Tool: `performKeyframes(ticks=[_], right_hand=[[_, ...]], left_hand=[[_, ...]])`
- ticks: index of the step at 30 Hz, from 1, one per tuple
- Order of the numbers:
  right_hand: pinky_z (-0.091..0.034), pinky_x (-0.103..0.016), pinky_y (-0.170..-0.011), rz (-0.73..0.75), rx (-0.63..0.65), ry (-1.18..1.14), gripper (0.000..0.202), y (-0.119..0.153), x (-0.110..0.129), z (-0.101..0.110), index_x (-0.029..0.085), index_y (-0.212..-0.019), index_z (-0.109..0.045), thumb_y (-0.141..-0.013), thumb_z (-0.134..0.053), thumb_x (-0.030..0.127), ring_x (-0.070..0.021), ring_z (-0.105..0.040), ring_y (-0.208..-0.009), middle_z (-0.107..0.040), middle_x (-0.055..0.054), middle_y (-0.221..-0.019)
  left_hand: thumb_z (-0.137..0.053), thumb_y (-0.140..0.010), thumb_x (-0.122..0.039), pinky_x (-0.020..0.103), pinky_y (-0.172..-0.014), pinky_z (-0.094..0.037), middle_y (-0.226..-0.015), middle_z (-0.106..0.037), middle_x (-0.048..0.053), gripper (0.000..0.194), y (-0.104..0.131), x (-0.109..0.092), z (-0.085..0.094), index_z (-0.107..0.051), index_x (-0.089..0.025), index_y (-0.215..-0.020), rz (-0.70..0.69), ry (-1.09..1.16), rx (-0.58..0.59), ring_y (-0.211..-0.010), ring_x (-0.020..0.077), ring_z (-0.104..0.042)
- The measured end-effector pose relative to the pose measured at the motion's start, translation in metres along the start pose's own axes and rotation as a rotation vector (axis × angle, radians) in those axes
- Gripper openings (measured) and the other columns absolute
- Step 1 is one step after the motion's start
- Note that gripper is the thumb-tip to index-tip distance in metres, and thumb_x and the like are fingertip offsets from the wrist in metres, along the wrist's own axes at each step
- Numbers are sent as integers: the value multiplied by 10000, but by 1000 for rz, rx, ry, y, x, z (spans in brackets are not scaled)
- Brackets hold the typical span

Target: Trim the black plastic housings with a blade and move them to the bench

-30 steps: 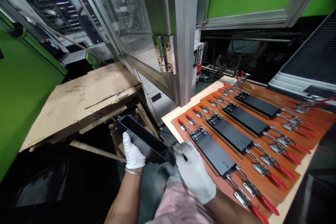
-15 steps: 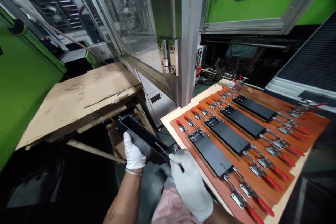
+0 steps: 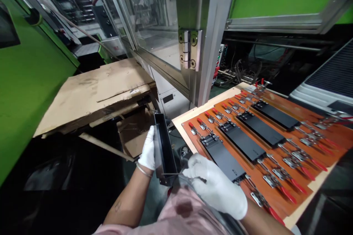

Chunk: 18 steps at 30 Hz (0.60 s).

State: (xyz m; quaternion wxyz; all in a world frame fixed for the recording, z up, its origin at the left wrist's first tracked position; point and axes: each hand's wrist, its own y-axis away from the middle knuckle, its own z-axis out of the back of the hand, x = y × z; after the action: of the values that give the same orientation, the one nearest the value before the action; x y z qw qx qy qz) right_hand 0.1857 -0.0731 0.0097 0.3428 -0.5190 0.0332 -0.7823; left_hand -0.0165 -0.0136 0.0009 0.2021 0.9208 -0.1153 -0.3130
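My left hand [image 3: 149, 150], in a white glove, grips the side of a long black open-topped box [image 3: 166, 143]. The box is held in the air in front of me, its hollow facing up and one end pointing towards my body. My right hand [image 3: 213, 183], also white-gloved, is closed around a thin rod-like tool [image 3: 171, 174]. The tool's slim tip lies across the near end of the box; whether it touches the rim I cannot tell. Most of the tool's handle is hidden in my fingers.
To the right, an orange fixture board [image 3: 198, 147] carries several black panels [image 3: 242, 141] between red-handled toggle clamps [image 3: 286, 192]. Cardboard [image 3: 107, 80] covers a table at left, with a carton [image 3: 135, 136] beneath. A metal-framed glass door [image 3: 204, 69] juts out ahead.
The box has swung from a slant to nearly straight away from me. My right hand and the tool have shifted slightly right, the tool now lying crosswise. The view has turned slightly left.
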Motion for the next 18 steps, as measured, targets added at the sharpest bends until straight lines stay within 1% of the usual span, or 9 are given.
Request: performKeyframes(ticks=[1, 3, 6, 9, 11, 13, 16, 18], right_hand=[[-475, -263, -674, 0, 30, 3, 273, -1, 2, 2, 204, -781, -628, -771, -415, 35, -139, -549, -728, -551, -24, -819], [-467, -253, -657, -6, 75, 12, 263, -2, 3, 5, 204, -745, -616, -770, -409, 44, -136, -543, -709, -545, -21, -801], [-441, -243, -615, -1, 142, 76, 256, -3, 2, 10, 202, -687, -586, -781, -398, 57, -132, -522, -672, -537, -19, -779], [-419, -233, -584, 55, 175, 178, 280, -4, -4, 11, 206, -654, -588, -746, -384, 39, -129, -490, -637, -525, -18, -756], [-426, -227, -594, 84, 143, 203, 306, -7, -9, 12, 214, -670, -624, -734, -386, 33, -131, -497, -643, -527, -17, -744], [-443, -230, -621, 94, 88, 188, 313, -12, -15, 14, 219, -721, -661, -759, -404, 46, -134, -526, -670, -549, -21, -766], [-462, -251, -655, 131, -29, 157, 296, -28, -28, 21, 213, -809, -677, -772, -427, 58, -142, -551, -708, -568, -30, -809], [-461, -265, -662, 172, -107, 126, 274, -43, -38, 26, 210, -821, -660, -769, -437, 58, -149, -545, -723, -557, -32, -810]], left_hand=[[-522, -864, -498, 221, -405, -454, -550, -625, 3, 378, -1, 2, 1, -666, -149, -852, 37, 0, 40, -419, 125, -569], [-538, -850, -518, 218, -431, -474, -569, -632, 1, 390, -3, 7, 1, -665, -149, -859, 105, 9, 70, -429, 119, -576], [-554, -838, -525, 236, -479, -508, -566, -638, 2, 394, -4, 10, -2, -670, -149, -845, 131, -2, 32, -436, 128, -591], [-555, -847, -498, 243, -519, -521, -579, -665, 12, 368, 1, 12, -12, -679, -153, -820, 128, -32, -20, -460, 137, -613], [-548, -864, -455, 232, -507, -512, -591, -686, 26, 344, 5, 13, -18, -677, -153, -762, 125, -52, -50, -490, 145, -637], [-541, -877, -413, 225, -499, -509, -599, -700, 39, 338, 8, 15, -21, -675, -146, -720, 149, -60, -55, -507, 150, -654], [-553, -875, -392, 241, -546, -531, -635, -716, 49, 312, 10, 19, -20, -695, -135, -769, 188, -23, -25, -538, 161, -673], [-574, -864, -373, 250, -575, -536, -654, -719, 51, 277, 9, 23, -16, -702, -133, -813, 196, 9, 3, -565, 168, -680]])
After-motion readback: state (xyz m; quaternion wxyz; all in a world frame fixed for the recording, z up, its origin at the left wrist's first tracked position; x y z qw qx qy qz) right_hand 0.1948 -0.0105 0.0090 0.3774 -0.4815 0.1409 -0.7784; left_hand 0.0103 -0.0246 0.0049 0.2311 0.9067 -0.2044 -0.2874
